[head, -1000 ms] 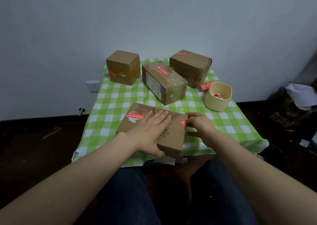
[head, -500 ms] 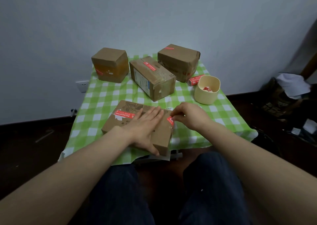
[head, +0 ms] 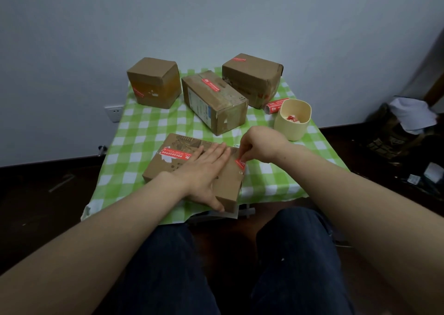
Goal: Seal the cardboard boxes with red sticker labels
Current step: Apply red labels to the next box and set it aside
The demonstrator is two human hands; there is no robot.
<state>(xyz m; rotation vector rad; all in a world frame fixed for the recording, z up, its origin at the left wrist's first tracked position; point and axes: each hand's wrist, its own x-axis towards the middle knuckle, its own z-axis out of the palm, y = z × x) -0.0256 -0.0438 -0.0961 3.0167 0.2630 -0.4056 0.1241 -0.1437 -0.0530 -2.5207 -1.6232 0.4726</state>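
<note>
A flat cardboard box lies at the near edge of the small table. My left hand rests flat on its top, fingers straight. One red sticker label is stuck on the box's top left. My right hand has curled fingers whose tips pinch a second red sticker label at the box's right edge. Three more cardboard boxes with red stickers stand behind: a cube, a long box and a wide box.
A cream cup holding red and white scraps stands at the right, with a red sticker roll behind it. The green checked tablecloth covers the table against the wall. Clutter lies on the floor at the right. My knees sit under the near edge.
My right hand has lifted slightly from the box's right side and now pinches the sticker at the edge. The left hand stays flat on the box. The camera has shifted.
</note>
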